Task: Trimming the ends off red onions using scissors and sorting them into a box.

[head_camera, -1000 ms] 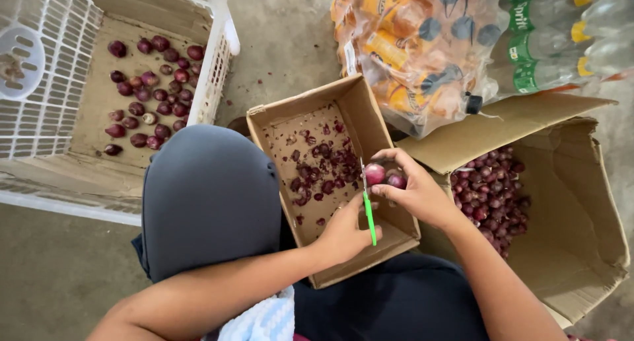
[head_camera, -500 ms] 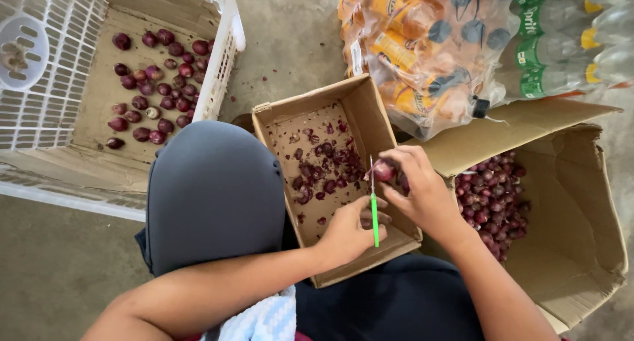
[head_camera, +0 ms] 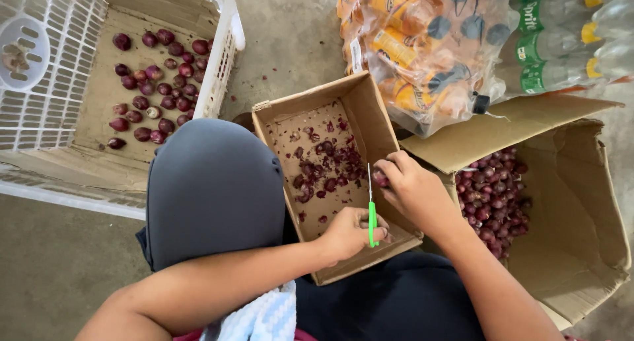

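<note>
A large cardboard box (head_camera: 574,248) of red shallots (head_camera: 492,195) sits at four o'clock; a white plastic crate (head_camera: 39,110), lined with cardboard and holding peeled shallots (head_camera: 148,83), lies at ten o'clock. Between them a small cardboard box (head_camera: 330,176) catches dark red peelings (head_camera: 327,166). Above its right wall the right hand (head_camera: 413,186) has its grip closed on one shallot (head_camera: 380,177), while the left hand (head_camera: 353,232), at six o'clock, grips a green-handled knife (head_camera: 372,212), blade up towards the shallot

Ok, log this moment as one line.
left hand: holds green-handled knife | right hand: holds small red onion | below: small cardboard box of peelings
</note>
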